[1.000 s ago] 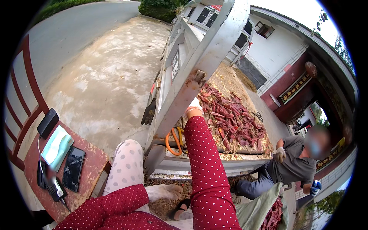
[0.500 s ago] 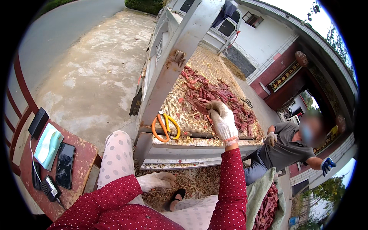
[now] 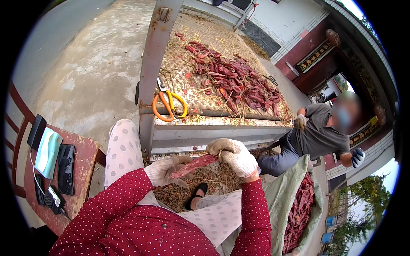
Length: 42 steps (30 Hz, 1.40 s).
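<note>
right fingers [image 3: 216,146] hold red pepper [image 3: 194,166]; lettered plaque [image 3: 315,57] beyond

Dk signboard [image 3: 315,56] & 2nd sign [image 3: 362,135] by doorway [image 3: 314,81] bear pale chars [image 3: 318,54] (too sm. to read clearly).

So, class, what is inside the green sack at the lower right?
The green sack holds dark red, wrinkled pods, visible at its open mouth. Whatever lies deeper cannot be seen: the upper pods and the sack's cloth cover it.
</note>
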Tool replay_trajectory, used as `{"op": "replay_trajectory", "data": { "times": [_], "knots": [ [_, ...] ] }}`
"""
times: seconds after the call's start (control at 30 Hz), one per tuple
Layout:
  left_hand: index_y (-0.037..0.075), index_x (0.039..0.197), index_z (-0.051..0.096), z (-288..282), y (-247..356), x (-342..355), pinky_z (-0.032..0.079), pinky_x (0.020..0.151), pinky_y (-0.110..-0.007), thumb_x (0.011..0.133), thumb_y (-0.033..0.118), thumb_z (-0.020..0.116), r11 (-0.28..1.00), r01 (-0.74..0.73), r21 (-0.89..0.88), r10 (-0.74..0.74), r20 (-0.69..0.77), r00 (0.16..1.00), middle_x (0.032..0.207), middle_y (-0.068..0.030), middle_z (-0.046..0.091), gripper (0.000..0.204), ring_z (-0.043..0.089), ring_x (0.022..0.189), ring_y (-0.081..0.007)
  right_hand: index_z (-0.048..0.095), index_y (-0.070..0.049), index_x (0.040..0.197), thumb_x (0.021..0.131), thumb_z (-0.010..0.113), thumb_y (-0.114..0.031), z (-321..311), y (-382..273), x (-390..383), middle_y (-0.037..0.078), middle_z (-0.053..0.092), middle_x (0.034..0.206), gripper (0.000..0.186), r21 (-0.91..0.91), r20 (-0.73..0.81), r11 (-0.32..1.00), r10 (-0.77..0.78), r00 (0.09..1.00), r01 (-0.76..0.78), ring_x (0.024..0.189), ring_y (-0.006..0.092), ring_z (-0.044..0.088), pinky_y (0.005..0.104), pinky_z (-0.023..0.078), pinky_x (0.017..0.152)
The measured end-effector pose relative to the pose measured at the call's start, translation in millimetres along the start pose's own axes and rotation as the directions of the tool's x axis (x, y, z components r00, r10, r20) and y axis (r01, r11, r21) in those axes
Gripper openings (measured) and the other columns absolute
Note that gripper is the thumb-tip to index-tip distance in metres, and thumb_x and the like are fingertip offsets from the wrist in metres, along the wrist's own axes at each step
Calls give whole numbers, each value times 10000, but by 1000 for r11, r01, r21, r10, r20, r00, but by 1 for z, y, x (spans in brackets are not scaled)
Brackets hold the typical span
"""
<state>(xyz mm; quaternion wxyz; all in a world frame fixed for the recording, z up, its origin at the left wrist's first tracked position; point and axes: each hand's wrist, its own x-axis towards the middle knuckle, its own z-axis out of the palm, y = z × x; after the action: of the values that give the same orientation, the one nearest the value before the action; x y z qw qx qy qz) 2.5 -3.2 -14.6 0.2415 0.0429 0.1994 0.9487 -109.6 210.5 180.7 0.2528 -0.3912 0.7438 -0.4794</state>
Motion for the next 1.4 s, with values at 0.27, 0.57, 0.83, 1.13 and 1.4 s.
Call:
{"op": "replay_trajectory", "data": {
  "times": [0.27, 0.57, 0.83, 1.13, 1.4],
  "knots": [
    [-3, 1421, 432, 17, 5, -2, 620, 837, -403, 943, 292, 678, 965, -29, 260, 12, 68, 998, 1152, -126, 655, 613, 706, 1005, -233, 703, -19, 1039, 840, 601, 10, 55, 35, 6, 152, 714, 1099, 226, -100, -8, 989, -107, 994, 106, 997, 303, 691, 375, 544, 882],
    [19, 1423, 493, 30, 8, -2, 561, 729, -271, 920, 139, 634, 786, 8, 618, 158, -213, 964, 1070, -78, 652, 536, 655, 797, -109, 713, -59, 1078, 805, 696, -114, 78, 29, 2, 146, 691, 1020, 279, -592, -175, 780, -369, 913, 202, 932, 353, 658, 434, 529, 833],
    [53, 1406, 515, 28, 0, 2, 527, 849, -353, 938, 231, 665, 189, -191, 963, 476, 81, 876, 1095, -124, 688, 523, 673, 944, -244, 733, -53, 1072, 819, 667, -80, 83, 26, 7, 162, 704, 997, 262, -701, -51, 684, -330, 942, 202, 925, 363, 673, 438, 537, 841],
    [-15, 1295, 588, 15, 0, 2, 505, 866, -302, 924, 78, 671, 218, -38, 975, 403, -54, 913, 1121, -107, 684, 391, 629, 992, -141, 731, -1, 1046, 902, 639, -84, 108, 39, -2, 170, 715, 989, 190, -166, -378, 986, -76, 923, 13, 884, 307, 697, 367, 548, 822],
    [42, 1204, 637, 25, -2, 1, 515, 848, -354, 941, 225, 674, -48, 102, 994, 488, -66, 870, 1032, -181, 686, 322, 682, 951, -285, 736, -4, 1062, 931, 632, -132, 113, 48, -4, 185, 724, 965, 210, -85, -439, 996, 0, 898, -42, 833, 289, 712, 351, 557, 785]
  ]
}}
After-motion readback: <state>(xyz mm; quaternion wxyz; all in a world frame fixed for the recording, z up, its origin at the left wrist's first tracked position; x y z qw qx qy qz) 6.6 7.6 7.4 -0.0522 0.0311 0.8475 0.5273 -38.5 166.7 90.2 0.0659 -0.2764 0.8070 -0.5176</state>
